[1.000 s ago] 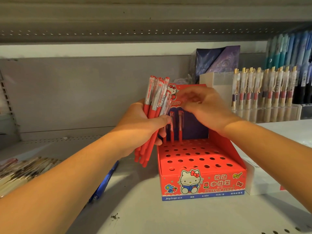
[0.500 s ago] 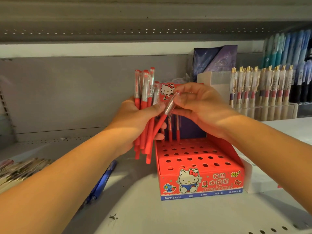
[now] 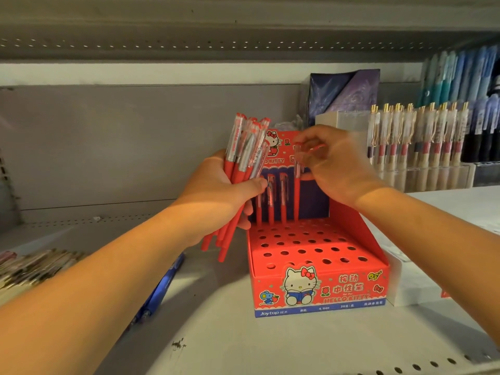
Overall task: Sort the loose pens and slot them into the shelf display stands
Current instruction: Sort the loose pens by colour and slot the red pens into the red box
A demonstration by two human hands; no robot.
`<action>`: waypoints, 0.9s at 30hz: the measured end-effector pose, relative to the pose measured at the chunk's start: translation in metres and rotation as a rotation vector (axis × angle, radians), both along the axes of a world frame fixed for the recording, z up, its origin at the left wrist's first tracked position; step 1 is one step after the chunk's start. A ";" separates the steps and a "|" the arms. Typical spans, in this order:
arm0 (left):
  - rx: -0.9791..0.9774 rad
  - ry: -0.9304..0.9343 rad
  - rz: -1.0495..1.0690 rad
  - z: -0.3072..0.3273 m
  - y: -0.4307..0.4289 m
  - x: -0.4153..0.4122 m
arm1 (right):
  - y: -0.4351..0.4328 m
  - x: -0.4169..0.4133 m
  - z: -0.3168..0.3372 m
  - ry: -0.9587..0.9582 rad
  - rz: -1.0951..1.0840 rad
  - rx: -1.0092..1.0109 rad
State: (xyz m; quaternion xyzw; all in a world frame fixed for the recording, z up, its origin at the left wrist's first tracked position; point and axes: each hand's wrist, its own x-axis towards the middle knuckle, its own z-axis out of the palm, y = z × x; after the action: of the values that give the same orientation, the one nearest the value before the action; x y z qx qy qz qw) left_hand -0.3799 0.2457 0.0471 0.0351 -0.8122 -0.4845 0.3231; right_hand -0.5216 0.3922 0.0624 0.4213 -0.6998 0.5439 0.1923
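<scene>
shelf (image 3: 243,345), blue pen (image 3: 162,285), red stand (image 3: 351,289), left grip (image 3: 216,190) clutching pen bundle (image 3: 243,150), right grip (image 3: 338,163) pinching single pen (image 3: 297,197)

Dim warm light, arm shadows, wide-angle edge bending

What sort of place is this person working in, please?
Probably a stationery shop: a metal shelf holds a red display box with pen holes, rows of gold-clipped pens stand beside it, the left hand grips a bunch of red pens and the right hand pinches one pen.
</scene>
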 end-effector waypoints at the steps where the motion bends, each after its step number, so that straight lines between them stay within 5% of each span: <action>1: -0.009 -0.007 -0.007 0.000 0.000 0.000 | 0.001 -0.001 -0.001 0.010 -0.005 0.007; 23: -0.006 -0.021 -0.045 0.001 0.005 0.004 | 0.002 -0.004 -0.007 0.048 -0.206 0.297; 27: -0.022 -0.031 -0.043 0.000 0.007 0.004 | 0.003 0.002 -0.010 0.267 -0.385 0.629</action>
State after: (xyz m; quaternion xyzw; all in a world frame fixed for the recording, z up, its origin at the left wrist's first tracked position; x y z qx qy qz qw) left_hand -0.3756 0.2524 0.0475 0.0217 -0.8231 -0.4817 0.3002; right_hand -0.5194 0.3951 0.0529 0.3877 -0.8674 0.1973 0.2418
